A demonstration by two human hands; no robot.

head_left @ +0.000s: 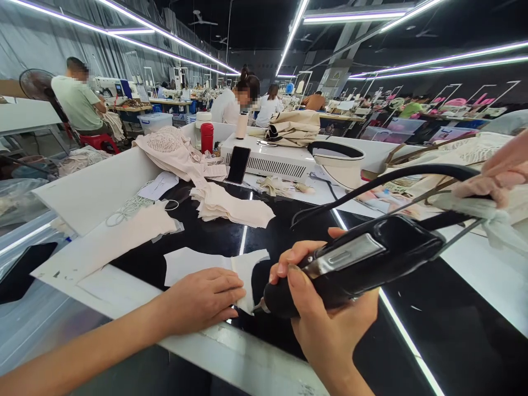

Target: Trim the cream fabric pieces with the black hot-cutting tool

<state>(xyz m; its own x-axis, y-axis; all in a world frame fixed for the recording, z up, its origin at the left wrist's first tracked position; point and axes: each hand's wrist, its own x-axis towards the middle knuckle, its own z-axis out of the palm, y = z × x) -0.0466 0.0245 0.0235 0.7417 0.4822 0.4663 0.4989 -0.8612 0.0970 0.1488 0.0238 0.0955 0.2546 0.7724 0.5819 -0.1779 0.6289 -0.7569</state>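
While a lidded plastic bin [154, 121] sits far back on the left, its contents too blurred to tell, the left hand [202, 300] lies flat, fingers loose and unclenched, pressing 1 white fabric piece [185, 264] onto the black worktop [214, 234]. Behind it stand a capped red flask [207, 137] and a stack of cream fabric pieces [231, 206]. The right hand [325, 324] is clenched around a black corded tool [363, 261], its tip touching the piece's right edge. Farther back, a white tub [338, 165] shows only its outer wall.
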